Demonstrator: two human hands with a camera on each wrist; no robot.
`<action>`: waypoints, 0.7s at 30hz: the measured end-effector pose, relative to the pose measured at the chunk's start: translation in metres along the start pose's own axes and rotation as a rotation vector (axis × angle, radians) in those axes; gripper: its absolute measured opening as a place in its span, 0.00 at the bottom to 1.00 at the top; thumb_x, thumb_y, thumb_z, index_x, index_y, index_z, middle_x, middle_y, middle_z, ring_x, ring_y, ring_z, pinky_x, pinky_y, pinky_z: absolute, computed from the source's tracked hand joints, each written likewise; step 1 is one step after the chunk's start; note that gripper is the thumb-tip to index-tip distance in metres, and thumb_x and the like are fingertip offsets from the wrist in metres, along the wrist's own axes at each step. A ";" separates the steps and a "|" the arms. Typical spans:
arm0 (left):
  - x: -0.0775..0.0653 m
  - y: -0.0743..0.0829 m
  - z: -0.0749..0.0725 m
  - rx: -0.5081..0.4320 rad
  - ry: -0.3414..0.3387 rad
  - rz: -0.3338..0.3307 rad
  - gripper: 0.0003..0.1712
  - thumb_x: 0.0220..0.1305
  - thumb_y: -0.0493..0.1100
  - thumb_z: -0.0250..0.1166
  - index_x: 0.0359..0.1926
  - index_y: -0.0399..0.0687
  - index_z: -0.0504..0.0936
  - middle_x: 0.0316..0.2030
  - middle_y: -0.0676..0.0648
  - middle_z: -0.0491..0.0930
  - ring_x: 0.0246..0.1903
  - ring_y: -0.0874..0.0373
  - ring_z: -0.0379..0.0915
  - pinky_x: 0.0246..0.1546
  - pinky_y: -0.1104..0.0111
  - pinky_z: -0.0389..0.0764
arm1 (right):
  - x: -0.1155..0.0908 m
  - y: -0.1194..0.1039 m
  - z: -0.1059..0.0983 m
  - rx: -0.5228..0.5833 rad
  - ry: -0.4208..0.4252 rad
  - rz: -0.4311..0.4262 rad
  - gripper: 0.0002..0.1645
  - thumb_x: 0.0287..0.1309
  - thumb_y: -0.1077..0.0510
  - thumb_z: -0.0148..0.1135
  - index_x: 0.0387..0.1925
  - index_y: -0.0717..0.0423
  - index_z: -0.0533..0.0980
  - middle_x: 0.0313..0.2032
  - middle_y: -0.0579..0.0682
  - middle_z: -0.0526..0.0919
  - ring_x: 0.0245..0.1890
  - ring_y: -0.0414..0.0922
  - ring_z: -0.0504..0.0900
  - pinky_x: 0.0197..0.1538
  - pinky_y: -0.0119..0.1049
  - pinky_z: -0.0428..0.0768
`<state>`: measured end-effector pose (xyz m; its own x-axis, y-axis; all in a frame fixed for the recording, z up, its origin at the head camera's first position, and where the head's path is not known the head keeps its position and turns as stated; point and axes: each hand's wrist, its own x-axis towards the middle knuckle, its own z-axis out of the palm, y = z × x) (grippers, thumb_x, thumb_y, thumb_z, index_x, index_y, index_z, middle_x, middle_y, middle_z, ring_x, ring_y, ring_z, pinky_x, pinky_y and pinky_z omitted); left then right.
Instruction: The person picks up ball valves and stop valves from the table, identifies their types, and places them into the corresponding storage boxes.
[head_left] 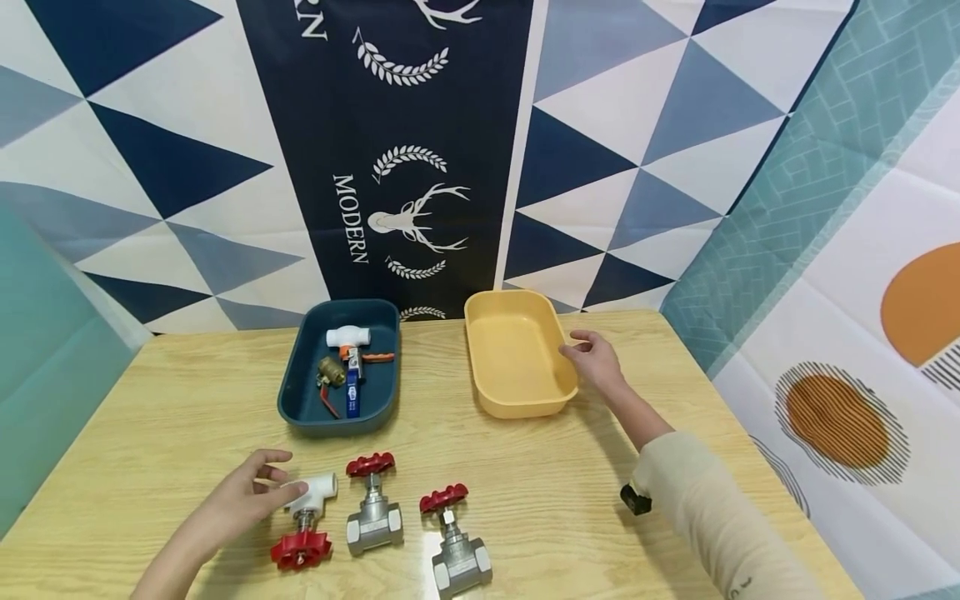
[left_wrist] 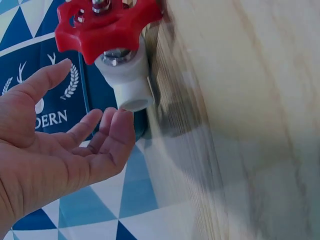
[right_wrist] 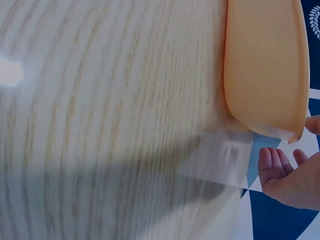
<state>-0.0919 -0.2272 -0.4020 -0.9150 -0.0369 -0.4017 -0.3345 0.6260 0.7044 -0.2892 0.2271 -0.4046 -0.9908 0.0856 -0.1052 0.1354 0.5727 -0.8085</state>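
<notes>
My left hand [head_left: 240, 502] is beside a white plastic valve [head_left: 318, 492] with a red handwheel [head_left: 301, 551]. In the left wrist view, the thumb and loosely bent fingers [left_wrist: 120, 137] stand apart around a gap, with the fingertips close to the valve's white pipe end [left_wrist: 134, 95]; whether they touch it I cannot tell. At the right rim of a yellow tub [head_left: 521, 410] is my right hand [head_left: 596, 362]. Its fingers [right_wrist: 272, 167] are relaxed and hold nothing in the right wrist view, just off the tub's end.
Two metal gate valves [head_left: 375, 527] [head_left: 461, 565] with red handwheels stand on the wooden table [head_left: 555, 517]. A dark blue tub [head_left: 333, 427] at the back holds a white-bodied valve [head_left: 348, 337], a brass valve [head_left: 331, 371] with a red lever and a blue-handled piece [head_left: 352, 396]. Patterned cloth hangs behind.
</notes>
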 end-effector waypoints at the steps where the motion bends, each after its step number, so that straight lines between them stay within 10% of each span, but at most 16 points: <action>1: 0.000 0.000 0.001 0.012 -0.002 0.000 0.43 0.57 0.56 0.65 0.62 0.32 0.61 0.50 0.33 0.71 0.45 0.46 0.73 0.38 0.60 0.78 | -0.001 0.000 0.001 0.001 0.002 0.005 0.31 0.61 0.51 0.56 0.62 0.61 0.65 0.50 0.61 0.74 0.48 0.51 0.73 0.41 0.30 0.72; 10: -0.004 -0.002 0.015 0.117 0.042 -0.017 0.53 0.50 0.64 0.67 0.62 0.28 0.59 0.53 0.25 0.65 0.49 0.37 0.69 0.45 0.50 0.75 | -0.002 0.003 0.008 0.002 0.018 0.028 0.31 0.61 0.51 0.55 0.63 0.61 0.64 0.46 0.57 0.71 0.41 0.47 0.71 0.38 0.29 0.70; 21: -0.006 -0.005 0.023 0.134 0.059 0.012 0.51 0.48 0.59 0.71 0.61 0.28 0.61 0.46 0.32 0.71 0.42 0.48 0.70 0.43 0.55 0.75 | -0.004 0.001 0.015 0.009 0.025 0.021 0.32 0.60 0.52 0.55 0.63 0.62 0.64 0.48 0.58 0.69 0.46 0.49 0.69 0.42 0.32 0.69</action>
<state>-0.0792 -0.2123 -0.4165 -0.9318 -0.0717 -0.3557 -0.2937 0.7248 0.6233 -0.2857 0.2155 -0.4137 -0.9871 0.1180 -0.1081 0.1562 0.5631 -0.8115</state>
